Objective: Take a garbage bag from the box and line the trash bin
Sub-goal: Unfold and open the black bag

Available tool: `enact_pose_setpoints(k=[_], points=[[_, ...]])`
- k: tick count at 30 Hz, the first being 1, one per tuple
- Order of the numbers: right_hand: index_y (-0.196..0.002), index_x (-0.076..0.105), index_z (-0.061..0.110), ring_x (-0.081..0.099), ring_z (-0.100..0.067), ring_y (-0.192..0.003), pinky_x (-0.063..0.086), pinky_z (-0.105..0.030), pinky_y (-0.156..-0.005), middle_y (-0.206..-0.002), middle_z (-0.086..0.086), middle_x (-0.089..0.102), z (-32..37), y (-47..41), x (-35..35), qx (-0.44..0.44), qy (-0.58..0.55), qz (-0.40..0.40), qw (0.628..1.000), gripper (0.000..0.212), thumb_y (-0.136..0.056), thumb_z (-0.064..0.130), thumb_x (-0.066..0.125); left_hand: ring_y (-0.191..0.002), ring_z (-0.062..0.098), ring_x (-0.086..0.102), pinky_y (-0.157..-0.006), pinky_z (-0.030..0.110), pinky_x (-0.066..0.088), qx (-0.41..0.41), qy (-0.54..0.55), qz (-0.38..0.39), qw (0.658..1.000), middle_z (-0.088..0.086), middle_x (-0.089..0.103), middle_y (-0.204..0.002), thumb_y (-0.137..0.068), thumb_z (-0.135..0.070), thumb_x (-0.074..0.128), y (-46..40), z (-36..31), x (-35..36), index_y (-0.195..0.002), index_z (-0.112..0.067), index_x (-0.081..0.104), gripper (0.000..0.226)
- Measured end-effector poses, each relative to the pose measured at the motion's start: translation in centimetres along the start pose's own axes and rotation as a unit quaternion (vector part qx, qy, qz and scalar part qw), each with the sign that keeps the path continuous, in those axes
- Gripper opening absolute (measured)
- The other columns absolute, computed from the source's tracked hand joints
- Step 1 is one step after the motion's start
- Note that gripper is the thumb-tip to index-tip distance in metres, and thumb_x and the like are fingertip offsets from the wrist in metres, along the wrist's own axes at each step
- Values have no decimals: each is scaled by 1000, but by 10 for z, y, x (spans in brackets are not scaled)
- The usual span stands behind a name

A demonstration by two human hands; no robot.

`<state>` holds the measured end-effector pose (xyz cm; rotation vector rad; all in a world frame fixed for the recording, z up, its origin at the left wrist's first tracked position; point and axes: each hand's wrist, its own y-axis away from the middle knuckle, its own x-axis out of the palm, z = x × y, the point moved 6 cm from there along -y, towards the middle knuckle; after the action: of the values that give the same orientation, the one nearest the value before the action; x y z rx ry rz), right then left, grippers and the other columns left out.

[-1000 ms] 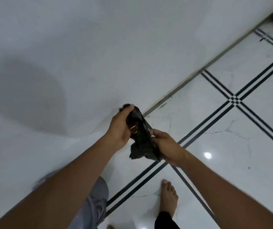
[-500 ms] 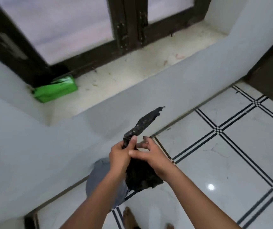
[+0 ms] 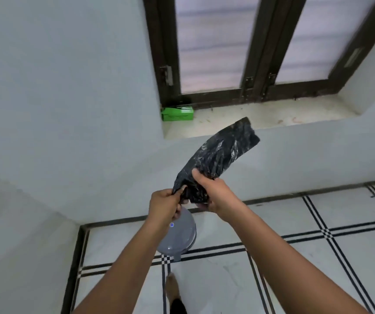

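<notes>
A folded black garbage bag [image 3: 218,155] is held up in front of me, its free end sticking up to the right. My left hand [image 3: 165,203] pinches its lower left corner. My right hand [image 3: 213,193] grips the bag's lower part from the right, thumb on top. Below my hands, a grey round trash bin [image 3: 179,236] with its lid closed stands on the floor, partly hidden by my left forearm. The green bag box [image 3: 177,113] lies at the left end of the windowsill.
A dark-framed window [image 3: 257,53] sits above the pale marble sill [image 3: 250,118]. White walls meet in a corner at left. The white tiled floor [image 3: 318,257] has black stripe lines. My bare foot [image 3: 173,288] is near the bin.
The view has swung up and round, from the floor to the window, sill and bin. The bag has gone from a crumpled wad to a longer folded strip held between both hands.
</notes>
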<state>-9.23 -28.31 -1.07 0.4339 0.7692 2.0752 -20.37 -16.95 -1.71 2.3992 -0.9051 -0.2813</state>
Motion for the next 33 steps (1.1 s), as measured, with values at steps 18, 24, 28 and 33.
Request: enact_pose_setpoints(k=[18,24,28,33], points=[[-93,78,23,68,-14,-85,55,-25,-78,-94,0,74,13,79,160,-274,272,-120,915,28,-80,1,68,-48,11,49,-48,24,48,5,187,1,982,2,58,-59,-89,-24,81,30,-3,-168,-83,-6,69,22],[-115,77,16,78,-25,-99,59,-44,-97,-109,-4,81,-7,83,215,-51,74,145,985,44,-91,54,72,-52,16,43,-53,26,40,60,118,37,990,8,53,-65,-62,-67,85,24,-18,-209,-79,-10,67,62],[-111,76,7,75,-23,-106,62,-36,-85,-109,-8,81,-9,74,230,-69,31,92,993,27,-91,26,78,-53,9,44,-55,22,51,-2,201,104,974,-1,47,-59,-76,-60,76,19,-17,-220,-85,-13,71,49],[-111,72,10,74,-19,-94,61,-29,-65,-110,-8,78,-18,61,246,27,-169,77,982,28,-87,20,82,-70,10,63,-75,27,57,16,238,128,963,-1,70,-79,-79,-39,83,8,-12,-237,-89,-14,68,31]])
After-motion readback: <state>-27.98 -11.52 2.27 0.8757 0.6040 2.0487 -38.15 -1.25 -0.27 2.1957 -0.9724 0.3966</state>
